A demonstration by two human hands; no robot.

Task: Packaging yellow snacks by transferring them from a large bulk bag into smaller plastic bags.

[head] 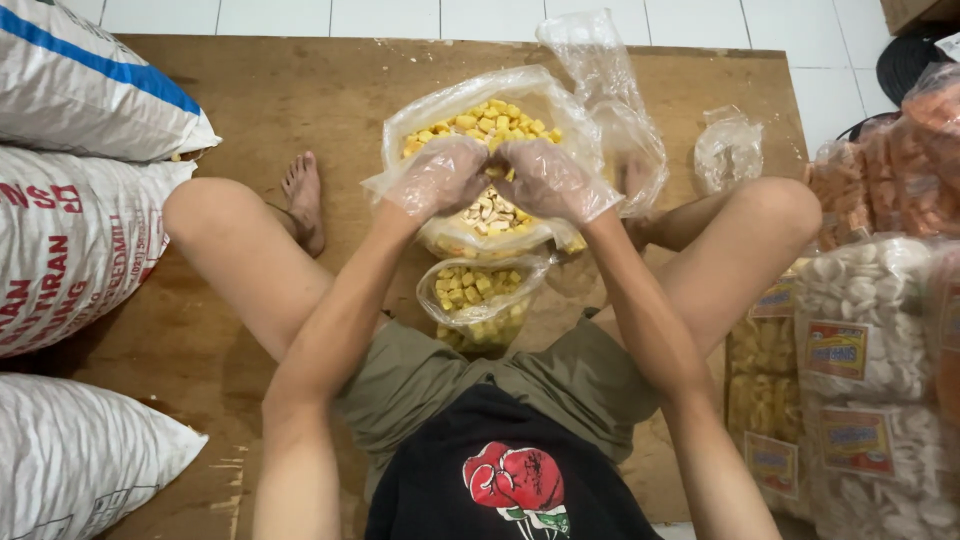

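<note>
I sit cross-legged on a wooden board (250, 100). My left hand (441, 176) and my right hand (547, 180) each wear a loose clear plastic glove. Both are cupped together over a handful of pale cracker pieces (492, 211), just above a small clear bag (474, 300) partly filled with yellow crackers between my legs. Behind my hands stands a large open plastic bag (490, 120) full of yellow crackers. Whether the fingers grip pieces is hidden by the gloves.
Three big white woven sacks (70, 230) lie stacked at the left. Packed bags of white, yellow and orange crackers (865, 340) pile up at the right. Empty clear bags (727, 150) lie on the board's far right, and white floor tiles lie beyond.
</note>
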